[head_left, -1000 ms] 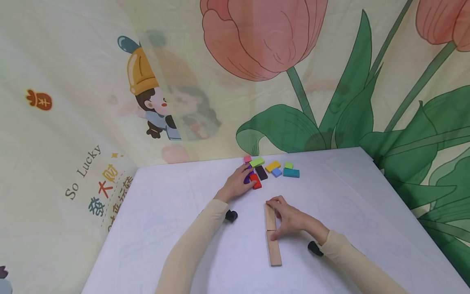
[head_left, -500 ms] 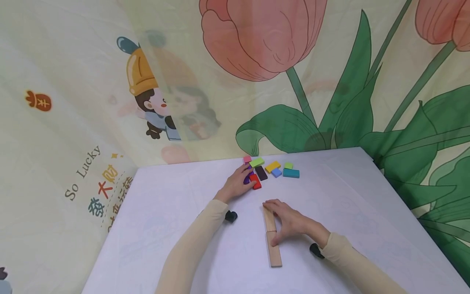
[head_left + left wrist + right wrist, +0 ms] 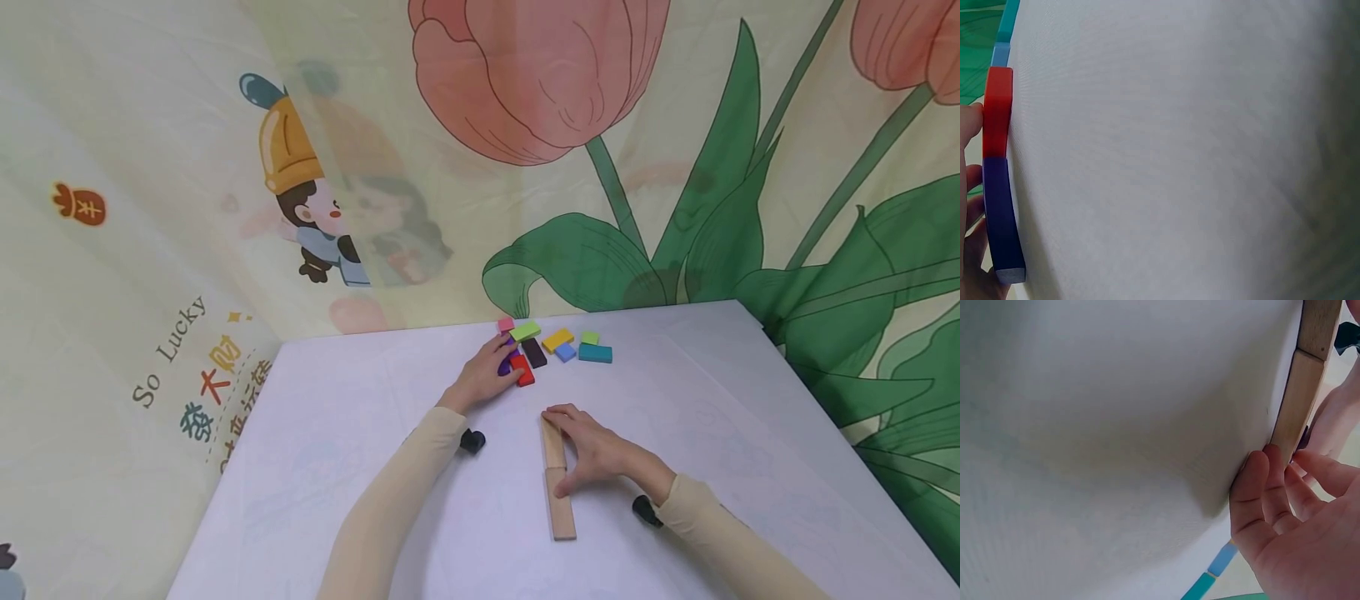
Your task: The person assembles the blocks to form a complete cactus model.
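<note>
Two plain wooden blocks lie end to end in a line on the white table in the head view, the far block [image 3: 553, 448] and the near block [image 3: 560, 510]. My right hand [image 3: 600, 450] spans them from the right, fingertips at the far block's outer end and thumb on the near block. In the right wrist view those fingertips curl against the end of the wooden block [image 3: 1296, 394]. My left hand [image 3: 482, 373] rests at the colored pile, over a purple block [image 3: 1002, 215], its thumb at a red block [image 3: 999, 112]. The hand partly hides the purple block.
Beside the left hand lie a black block [image 3: 534, 352], a lime block [image 3: 526, 331] and a pink block [image 3: 506, 323]. Farther right are yellow [image 3: 558, 340], blue and teal blocks [image 3: 596, 353]. A printed cloth [image 3: 465, 250] hangs behind the table's back edge.
The right hand shifts the wooden blocks slightly: the far one swings left, then returns, and the near one now sits a little farther from me. The left hand stays put.
</note>
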`<state>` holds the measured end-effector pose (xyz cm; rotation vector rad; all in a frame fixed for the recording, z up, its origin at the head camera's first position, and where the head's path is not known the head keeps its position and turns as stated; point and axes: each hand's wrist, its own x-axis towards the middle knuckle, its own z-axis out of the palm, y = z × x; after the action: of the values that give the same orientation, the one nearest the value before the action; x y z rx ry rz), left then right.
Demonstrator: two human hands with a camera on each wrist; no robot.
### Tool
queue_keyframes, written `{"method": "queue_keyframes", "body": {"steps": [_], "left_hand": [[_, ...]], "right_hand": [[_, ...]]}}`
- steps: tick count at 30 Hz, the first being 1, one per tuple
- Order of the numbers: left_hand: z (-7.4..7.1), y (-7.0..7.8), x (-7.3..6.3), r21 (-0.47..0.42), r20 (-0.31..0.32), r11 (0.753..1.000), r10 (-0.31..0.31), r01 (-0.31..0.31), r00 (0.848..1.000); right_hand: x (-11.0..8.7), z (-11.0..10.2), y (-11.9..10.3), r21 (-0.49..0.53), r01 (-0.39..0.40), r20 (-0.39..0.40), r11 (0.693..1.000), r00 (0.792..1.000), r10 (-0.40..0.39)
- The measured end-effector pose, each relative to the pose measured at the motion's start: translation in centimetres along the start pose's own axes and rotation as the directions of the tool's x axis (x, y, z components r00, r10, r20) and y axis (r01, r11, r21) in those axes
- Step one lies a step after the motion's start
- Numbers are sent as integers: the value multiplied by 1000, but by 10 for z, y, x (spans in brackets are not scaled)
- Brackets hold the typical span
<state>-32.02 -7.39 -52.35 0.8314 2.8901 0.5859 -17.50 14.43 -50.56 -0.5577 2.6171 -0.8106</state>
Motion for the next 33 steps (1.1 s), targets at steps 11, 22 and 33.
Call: {"method": "queue_keyframes", "body": {"steps": [11, 22, 33], "left_hand": [[1, -2, 2, 8, 2, 1000, -5, 5, 1000], [1, 0, 1, 4, 1, 1000, -7, 7, 1000], [0, 1, 1, 4, 7, 1000, -14, 14, 1000]], "right_hand": [[-1, -2, 0, 33, 24, -19, 999, 1000, -24], [4, -4, 7, 47, 114, -48, 992, 993, -111], [12, -10, 10, 50, 26, -125, 998, 992, -20]]}}
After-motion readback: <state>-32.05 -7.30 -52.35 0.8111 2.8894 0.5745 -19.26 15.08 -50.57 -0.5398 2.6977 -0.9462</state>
